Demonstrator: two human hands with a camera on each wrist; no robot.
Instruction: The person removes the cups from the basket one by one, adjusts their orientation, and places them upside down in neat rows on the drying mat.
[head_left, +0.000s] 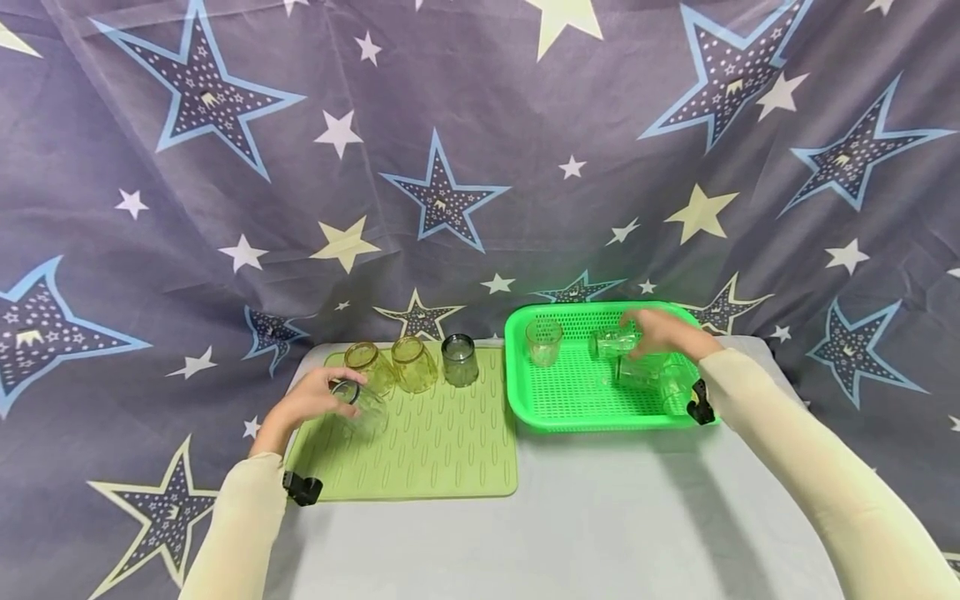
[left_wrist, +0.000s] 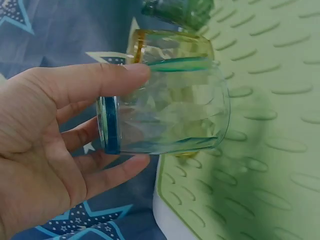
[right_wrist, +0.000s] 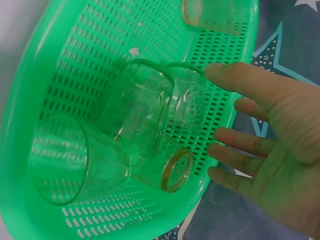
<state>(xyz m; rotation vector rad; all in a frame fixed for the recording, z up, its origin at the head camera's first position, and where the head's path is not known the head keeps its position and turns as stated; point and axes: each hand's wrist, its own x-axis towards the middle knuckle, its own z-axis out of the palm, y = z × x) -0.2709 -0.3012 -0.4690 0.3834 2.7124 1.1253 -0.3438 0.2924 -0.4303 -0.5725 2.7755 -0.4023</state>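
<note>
My left hand grips a clear glass by its blue-banded end, thumb on one side and fingers on the other. The glass's opposite end points down at the light green ridged mat. Right behind it on the mat stand two yellow glasses and a dark grey glass. Over the back right of the green basket, my right hand has its fingers spread and holds nothing. Its thumb tip overlaps a clear glass in the right wrist view.
Several clear glasses are in the basket: one stands apart at the left, while a wide-mouthed glass and one with an amber rim lie grouped at the right. A white table extends in front; star-patterned cloth hangs behind.
</note>
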